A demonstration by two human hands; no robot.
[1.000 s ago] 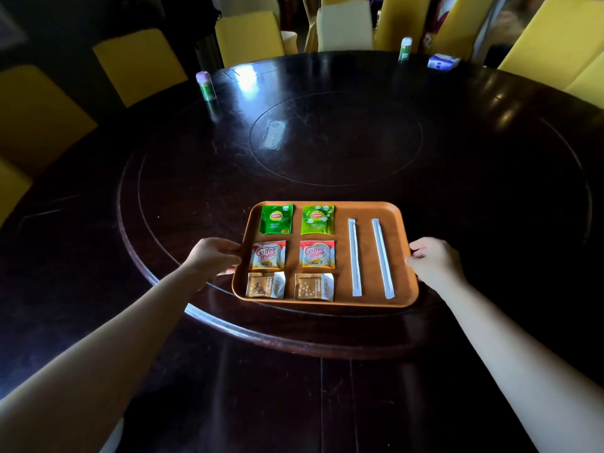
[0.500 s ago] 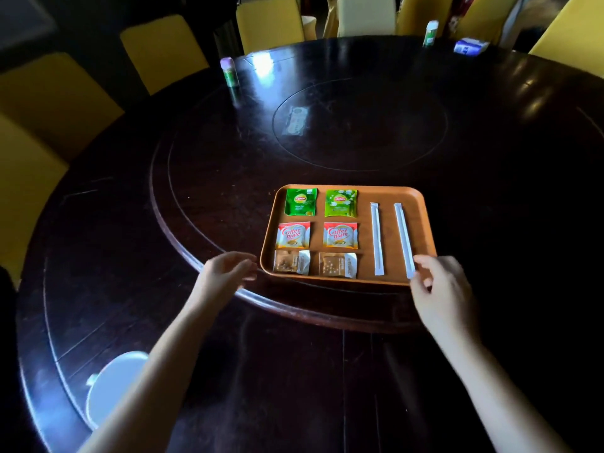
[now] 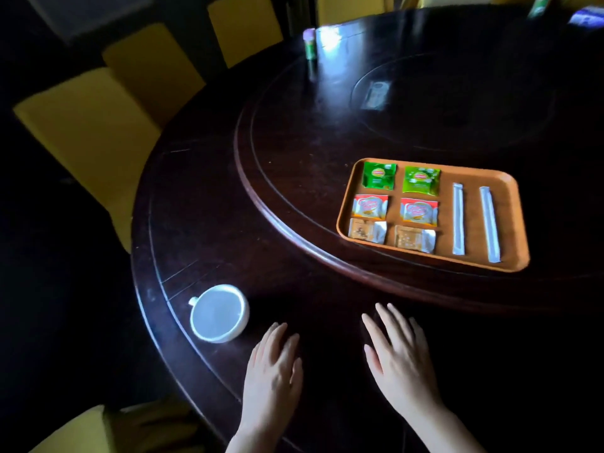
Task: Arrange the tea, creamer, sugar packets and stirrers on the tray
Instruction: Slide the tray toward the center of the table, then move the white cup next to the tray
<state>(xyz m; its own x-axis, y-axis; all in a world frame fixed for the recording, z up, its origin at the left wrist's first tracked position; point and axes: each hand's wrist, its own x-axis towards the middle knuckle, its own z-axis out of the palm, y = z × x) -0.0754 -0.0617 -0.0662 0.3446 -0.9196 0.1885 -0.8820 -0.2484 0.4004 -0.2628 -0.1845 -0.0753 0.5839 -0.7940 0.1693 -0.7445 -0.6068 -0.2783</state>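
Observation:
An orange tray [image 3: 510, 204] rests on the raised turntable of the dark round table. On it lie two green tea packets [image 3: 379, 175], two red-and-white creamer packets [image 3: 370, 206], two clear sugar packets [image 3: 366, 231] and two wrapped stirrers [image 3: 458, 219], set in neat rows. My left hand [image 3: 273, 371] and my right hand [image 3: 400, 358] lie flat, palms down, on the table near its front edge. Both are well apart from the tray and hold nothing.
A white cup [image 3: 218, 312] sits at the table's edge, left of my left hand. A small green bottle with a purple cap [image 3: 309, 44] stands at the far side. Yellow chairs [image 3: 88, 125] ring the table on the left.
Both hands have let go of the tray's sides and drawn back to the near table edge. The view has swung left, bringing the white cup into sight.

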